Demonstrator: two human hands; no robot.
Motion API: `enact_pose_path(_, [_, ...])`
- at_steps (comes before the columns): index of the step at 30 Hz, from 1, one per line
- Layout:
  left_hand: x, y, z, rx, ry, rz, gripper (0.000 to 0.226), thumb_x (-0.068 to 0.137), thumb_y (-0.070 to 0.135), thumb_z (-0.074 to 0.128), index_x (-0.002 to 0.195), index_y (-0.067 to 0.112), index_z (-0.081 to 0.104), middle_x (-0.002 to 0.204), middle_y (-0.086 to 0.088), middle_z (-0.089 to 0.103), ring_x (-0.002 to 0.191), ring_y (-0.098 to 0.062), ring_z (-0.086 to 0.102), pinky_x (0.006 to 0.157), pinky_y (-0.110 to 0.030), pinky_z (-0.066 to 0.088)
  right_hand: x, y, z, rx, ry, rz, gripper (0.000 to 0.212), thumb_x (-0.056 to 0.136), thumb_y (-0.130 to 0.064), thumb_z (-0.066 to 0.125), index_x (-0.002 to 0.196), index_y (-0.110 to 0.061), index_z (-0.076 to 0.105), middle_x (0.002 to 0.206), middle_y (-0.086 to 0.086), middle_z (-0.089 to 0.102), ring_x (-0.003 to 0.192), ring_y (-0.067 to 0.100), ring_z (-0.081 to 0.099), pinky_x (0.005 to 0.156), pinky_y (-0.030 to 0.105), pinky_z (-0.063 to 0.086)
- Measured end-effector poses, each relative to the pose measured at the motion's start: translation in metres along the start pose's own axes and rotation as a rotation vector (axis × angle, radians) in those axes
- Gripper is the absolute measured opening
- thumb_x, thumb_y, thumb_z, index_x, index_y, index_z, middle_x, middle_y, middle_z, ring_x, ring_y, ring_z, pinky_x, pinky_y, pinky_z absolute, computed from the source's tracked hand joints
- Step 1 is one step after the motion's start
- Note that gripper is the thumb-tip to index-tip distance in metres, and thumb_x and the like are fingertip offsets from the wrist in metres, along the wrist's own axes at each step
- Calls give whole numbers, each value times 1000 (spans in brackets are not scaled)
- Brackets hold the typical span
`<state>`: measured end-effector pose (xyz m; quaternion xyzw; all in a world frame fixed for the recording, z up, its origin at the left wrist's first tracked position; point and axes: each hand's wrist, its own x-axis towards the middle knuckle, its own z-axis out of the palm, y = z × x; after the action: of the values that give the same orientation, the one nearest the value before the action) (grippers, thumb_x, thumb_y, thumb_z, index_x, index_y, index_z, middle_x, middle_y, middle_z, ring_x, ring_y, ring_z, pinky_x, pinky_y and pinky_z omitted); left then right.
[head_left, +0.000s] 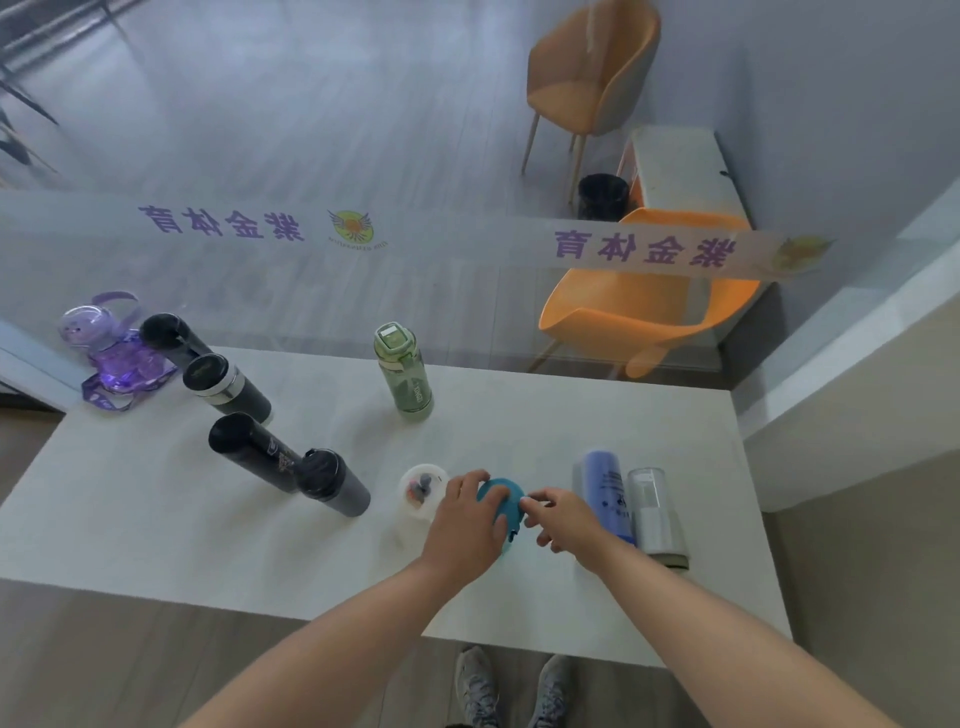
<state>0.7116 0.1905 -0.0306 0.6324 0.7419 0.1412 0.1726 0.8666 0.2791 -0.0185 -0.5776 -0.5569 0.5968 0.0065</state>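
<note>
A teal bottle with a round teal lid (503, 501) stands near the front middle of the white table (519, 436). My left hand (465, 525) wraps around its left side, fingers curled over the lid's edge. My right hand (563, 519) touches the lid's right rim with thumb and fingertips; how firmly it pinches is hard to tell. Most of the bottle's body is hidden behind my hands.
A clear cup (422, 491) stands just left of my hands. A blue bottle (608, 496) and a clear bottle (655, 512) stand to the right. A green bottle (404, 376) stands behind, several black flasks (332, 483) and a purple bottle (111, 353) at the left. A glass wall runs behind the table.
</note>
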Motion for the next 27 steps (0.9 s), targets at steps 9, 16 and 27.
enact_pose_path(9, [21, 37, 9, -97, 63, 266, 18, 87, 23, 58, 102, 20, 67, 108, 1, 64, 108, -25, 54, 88, -39, 51, -3, 39, -46, -123, 243, 32, 23, 95, -24, 60, 113, -12, 66, 96, 1, 69, 58, 18, 69, 55, 22, 52])
enact_pose_path(16, [24, 86, 29, -64, -196, 188, 18, 98, 17, 50, 112, 19, 62, 92, -9, 66, 87, -27, 61, 74, -41, 50, -2, 88, -78, -262, 197, 15, 49, 91, -24, 63, 139, -13, 55, 133, 8, 60, 91, 24, 63, 84, 37, 55])
enact_pose_path(27, [19, 96, 125, -359, -274, -416, 61, 94, 19, 58, 148, 27, 31, 144, 1, 37, 103, -10, 52, 83, -21, 43, 19, 116, -80, -318, 36, -1, 67, 94, -22, 64, 154, -28, 34, 143, 3, 53, 112, 24, 66, 92, 38, 58])
